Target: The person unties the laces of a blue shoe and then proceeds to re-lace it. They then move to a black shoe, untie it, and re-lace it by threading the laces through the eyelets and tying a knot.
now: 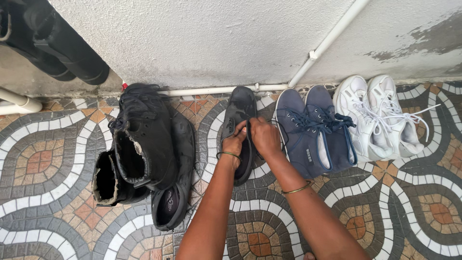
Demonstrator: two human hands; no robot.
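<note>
A dark grey low shoe (239,111) lies on the patterned tile floor with its toe toward the wall. My left hand (235,143) grips the shoe's left side near its opening. My right hand (264,136) pinches the lace or tongue at the shoe's middle. Both wrists carry thin bangles. The shoe's heel end is hidden under my hands.
Left of it lie a matching dark shoe (174,185) and two worn black boots (139,139). Right of it stand a navy pair (315,130) and a white pair of sneakers (378,115). White pipes (332,36) run along the wall; dark tubes (67,48) hang at top left.
</note>
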